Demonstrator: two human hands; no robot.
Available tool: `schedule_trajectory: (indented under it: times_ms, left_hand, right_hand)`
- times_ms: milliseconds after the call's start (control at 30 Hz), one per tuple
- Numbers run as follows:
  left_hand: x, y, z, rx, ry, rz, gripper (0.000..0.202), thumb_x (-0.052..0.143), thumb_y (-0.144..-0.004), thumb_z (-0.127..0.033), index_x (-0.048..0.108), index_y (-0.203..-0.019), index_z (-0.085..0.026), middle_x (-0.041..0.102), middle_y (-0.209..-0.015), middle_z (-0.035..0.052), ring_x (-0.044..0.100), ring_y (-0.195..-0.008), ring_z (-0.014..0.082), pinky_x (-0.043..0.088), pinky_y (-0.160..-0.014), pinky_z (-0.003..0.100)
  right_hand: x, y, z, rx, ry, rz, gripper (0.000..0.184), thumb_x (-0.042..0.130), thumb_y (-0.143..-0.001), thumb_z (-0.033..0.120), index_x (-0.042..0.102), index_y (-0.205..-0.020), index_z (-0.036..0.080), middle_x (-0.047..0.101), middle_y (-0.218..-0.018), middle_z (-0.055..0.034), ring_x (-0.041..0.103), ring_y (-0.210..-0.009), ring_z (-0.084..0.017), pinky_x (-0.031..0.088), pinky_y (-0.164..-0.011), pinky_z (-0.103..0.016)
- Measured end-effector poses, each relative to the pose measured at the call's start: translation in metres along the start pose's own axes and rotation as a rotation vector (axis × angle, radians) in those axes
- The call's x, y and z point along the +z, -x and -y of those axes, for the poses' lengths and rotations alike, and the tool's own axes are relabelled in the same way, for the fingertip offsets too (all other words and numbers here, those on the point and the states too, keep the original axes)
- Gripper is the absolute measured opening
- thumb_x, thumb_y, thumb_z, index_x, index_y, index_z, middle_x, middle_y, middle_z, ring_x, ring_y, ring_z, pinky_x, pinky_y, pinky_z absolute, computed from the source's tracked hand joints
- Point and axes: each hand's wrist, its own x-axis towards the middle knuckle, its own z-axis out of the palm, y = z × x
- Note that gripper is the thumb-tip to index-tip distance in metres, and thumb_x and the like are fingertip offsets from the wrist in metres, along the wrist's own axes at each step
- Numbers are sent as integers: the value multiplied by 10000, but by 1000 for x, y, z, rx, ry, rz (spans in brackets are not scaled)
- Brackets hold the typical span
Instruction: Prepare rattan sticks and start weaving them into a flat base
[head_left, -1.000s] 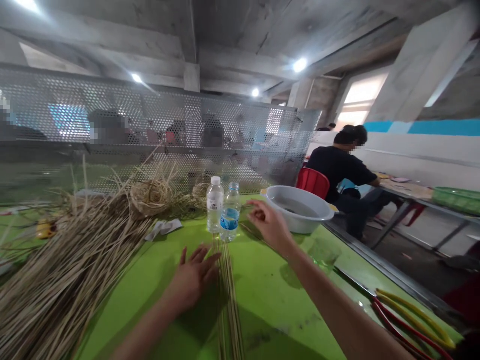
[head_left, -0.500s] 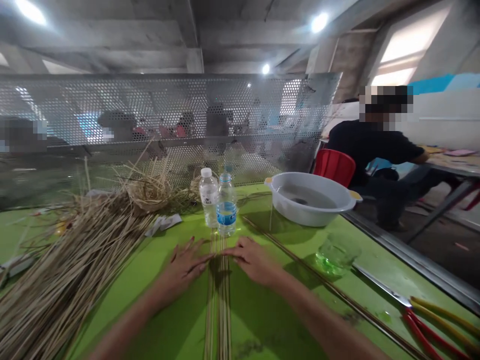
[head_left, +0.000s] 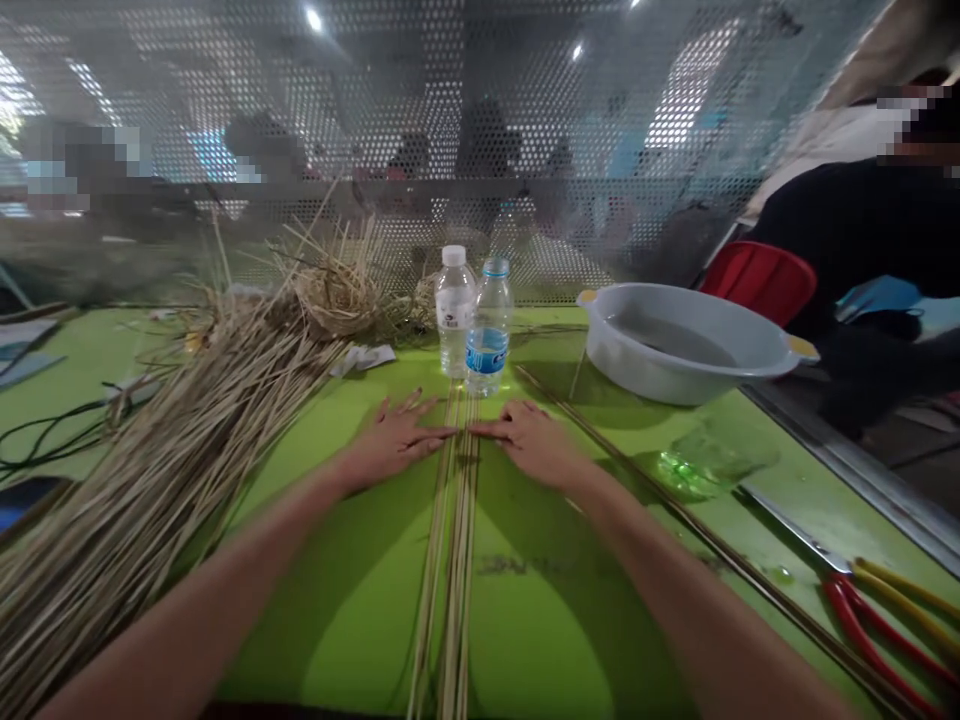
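Several long straw-coloured strips [head_left: 459, 540] lie lengthwise down the middle of the green table [head_left: 330, 610]. From the left, my left hand [head_left: 394, 435] rests with fingers spread, its index fingertip at the strips. My right hand [head_left: 534, 438] reaches in from the other side, index finger stretched out to touch them. Neither hand is wrapped round anything. At the strips' far end stand two clear plastic bottles, one with a white cap [head_left: 454, 320] and one with a blue label [head_left: 487, 345].
A large bundle of dry strips [head_left: 172, 450] fills the left side, a woven basket piece [head_left: 341, 295] behind it. To the right are a white basin [head_left: 652, 375], a clear green-tinted container [head_left: 705, 455], scissors [head_left: 832, 565] and a long dark strip [head_left: 652, 490]. A seated person [head_left: 862, 220] is beyond.
My view has tilted downward, so the table and hands sit higher in the picture. Both hands keep nearly the same place at the strips.
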Motion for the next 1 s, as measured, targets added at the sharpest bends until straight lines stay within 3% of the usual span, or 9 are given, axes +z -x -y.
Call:
schedule_trajectory:
  times_ms: [533,1000]
  left_hand:
    - [5,2,7,24,76,-67,496,281,-982,-690,444,-1425,-537,208,-1666,-36,108,-1545,323,31,-1191,692]
    - [27,0,22,64,89,-202,476,355,-976,-674,413,-1434,-557,255,-1644,-65,144,-1532,340,-1,-1192,702]
  right_hand:
    - [-1,1,7,3,0,27,645,460,-905,27,574,-1390,438,529,-1007,-55,498,-985,-240,402,-890,-379]
    - [-3,1,12,24,-55,6,501,504,-959,91,630,-1344,386,545,-1009,-56,519,-999,-236,431,-889,-364]
